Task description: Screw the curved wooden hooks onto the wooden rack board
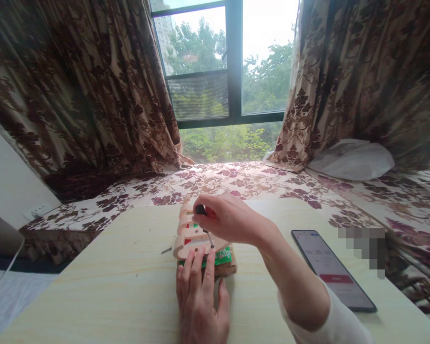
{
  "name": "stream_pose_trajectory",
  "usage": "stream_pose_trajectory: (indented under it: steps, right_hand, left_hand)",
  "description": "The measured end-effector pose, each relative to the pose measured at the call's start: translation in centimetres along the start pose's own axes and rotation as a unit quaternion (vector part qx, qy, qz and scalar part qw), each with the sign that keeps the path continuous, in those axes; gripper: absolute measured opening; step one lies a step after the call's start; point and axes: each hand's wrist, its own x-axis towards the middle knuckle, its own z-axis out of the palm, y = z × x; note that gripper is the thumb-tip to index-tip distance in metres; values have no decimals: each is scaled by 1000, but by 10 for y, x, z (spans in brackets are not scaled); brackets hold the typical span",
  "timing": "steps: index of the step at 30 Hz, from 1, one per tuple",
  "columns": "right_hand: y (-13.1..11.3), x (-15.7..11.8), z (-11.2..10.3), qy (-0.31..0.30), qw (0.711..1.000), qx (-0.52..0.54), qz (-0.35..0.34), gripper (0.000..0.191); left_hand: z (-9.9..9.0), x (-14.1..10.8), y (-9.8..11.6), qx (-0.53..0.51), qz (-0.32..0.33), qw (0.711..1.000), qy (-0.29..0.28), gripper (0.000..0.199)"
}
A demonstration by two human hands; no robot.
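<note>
My right hand (pixel 224 217) is closed around the black handle of a screwdriver (pixel 200 210), just above a pale wooden piece (pixel 186 251) with rounded, scalloped edges. The thin shaft slants down to a dark spot near the piece's right end, perhaps a screw head. Stretched fingers of my left hand (pixel 202 291) rest on the near edge of the wooden piece, with the thumb apart. Under the wood lies a green packet (pixel 222 255) printed "320g", on top of a brown block (pixel 229 271). My right hand hides part of the wooden piece.
A small dark screw-like item (pixel 166 250) lies left of the wood on the pale table (pixel 111 286). To the right is a phone (pixel 333 272) showing a timer. Behind the table are a flowered cover (pixel 222 177), curtains, a window and a white plastic bag (pixel 353 160).
</note>
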Motion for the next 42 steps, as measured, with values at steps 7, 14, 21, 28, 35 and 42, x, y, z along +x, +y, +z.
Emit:
stream_pose_trajectory:
  steps: [7,14,21,28,35,42]
  right_hand:
    - [11,5,3,31,997,-45,54,19]
    - [5,1,-4,-7,1000,22,0,20]
    - [15,8,5,46,996,-59,46,34]
    - [0,6,13,35,998,-47,-15,17]
    - [7,11,14,50,994,-90,39,26]
    - [1,6,7,16,999,-48,17,28]
  left_hand:
    - [1,0,1,-1,6,1000,8,61]
    - [-1,0,2,-6,-1,1000,5,60]
    - [-2,2,4,-6,-5,1000,-4,58]
    - [-2,3,5,-12,-3,1000,0,56]
    - [-2,1,5,-11,-7,1000,3,55]
    - [-2,1,4,-8,-4,1000,-4,56]
